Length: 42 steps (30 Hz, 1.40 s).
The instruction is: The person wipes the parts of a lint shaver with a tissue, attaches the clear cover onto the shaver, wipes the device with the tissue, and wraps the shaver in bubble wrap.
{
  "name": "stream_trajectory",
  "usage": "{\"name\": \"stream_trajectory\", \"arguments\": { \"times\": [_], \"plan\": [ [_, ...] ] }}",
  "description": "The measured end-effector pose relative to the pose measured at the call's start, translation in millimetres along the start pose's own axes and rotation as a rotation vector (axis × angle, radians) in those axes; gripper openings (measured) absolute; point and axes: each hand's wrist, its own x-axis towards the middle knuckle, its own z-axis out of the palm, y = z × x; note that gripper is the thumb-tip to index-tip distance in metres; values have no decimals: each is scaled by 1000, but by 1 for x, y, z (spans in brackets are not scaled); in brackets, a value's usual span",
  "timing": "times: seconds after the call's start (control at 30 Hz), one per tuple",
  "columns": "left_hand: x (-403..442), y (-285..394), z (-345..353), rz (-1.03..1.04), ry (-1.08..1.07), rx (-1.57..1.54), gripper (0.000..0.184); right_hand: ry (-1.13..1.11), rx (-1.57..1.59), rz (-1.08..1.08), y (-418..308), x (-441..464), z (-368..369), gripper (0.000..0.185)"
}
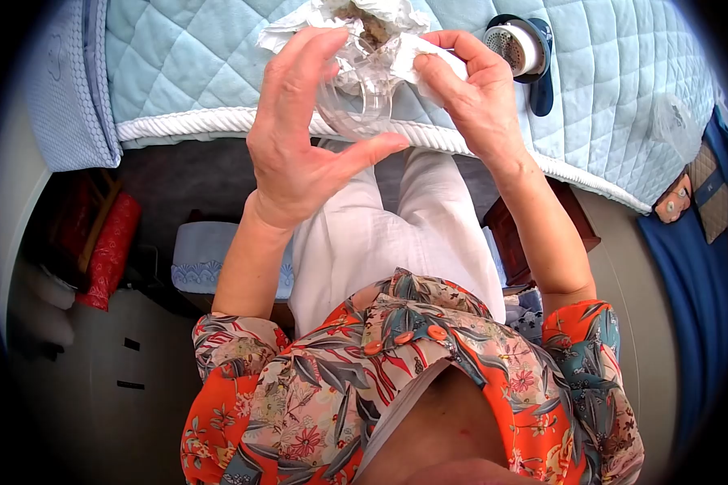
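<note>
Left hand (295, 133) around clear container (349, 115), tissue (408, 63) in right hand (484, 101)

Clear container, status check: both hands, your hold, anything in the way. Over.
Left hand curled around clear container. Right hand pinching white tissue. Crumpled tissue holding brown debris close behind; dark blue device off right.

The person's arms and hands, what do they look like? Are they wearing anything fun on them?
The left hand and right hand show no gloves, and no watch is on either wrist. Both forearms are uncovered. The left sleeve and right sleeve stop near the elbows, brightly patterned with orange, cream, blue-green and leaves.
</note>
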Motion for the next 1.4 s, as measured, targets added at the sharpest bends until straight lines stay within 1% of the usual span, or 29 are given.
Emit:
{"name": "stream_trajectory", "arguments": {
  "times": [0.07, 0.17, 0.27, 0.57, 0.67, 0.77, 0.87, 0.97, 1.07, 1.17, 1.27, 1.4],
  "plan": [
    [-2, 0, 1, 6, 3, -3, 90, 22, -51, -8, -1, -1, 3, 25],
    [-3, 6, 2, -14, 9, -16, 90, 21, -195, -67, -3, -5, 3, 27],
    [-5, 4, 2, -8, 12, -11, 90, 8, -301, -76, -4, -2, 0, 29],
    [-5, 5, 1, 18, 5, 7, 88, -8, -275, -33, -5, -4, 5, 28],
    [-6, 6, 3, 39, -16, 44, 86, 27, -396, -141, -2, -2, 7, 28],
    [-7, 5, 6, 54, 4, 70, 85, 37, -701, -311, -16, -11, 15, 22],
    [-7, 4, 6, 55, 17, 63, 84, -39, -663, -417, -10, -10, 11, 21],
    [-9, 3, 7, 58, 21, 70, 84, -158, -491, -184, -17, -5, 5, 26],
    [-8, 7, 9, 57, 27, 111, 84, -152, -610, -161, -25, -4, 6, 26],
    [-10, 6, 11, 77, 36, 131, 83, -200, -618, -167, -24, -4, 8, 27],
    [-10, 1, 11, 111, 39, 147, 83, -316, -581, -100, -24, -1, 3, 28],
    [-9, -1, 11, 117, 71, 116, 83, -446, -432, 148, -27, 2, 1, 28]
  ]
}}
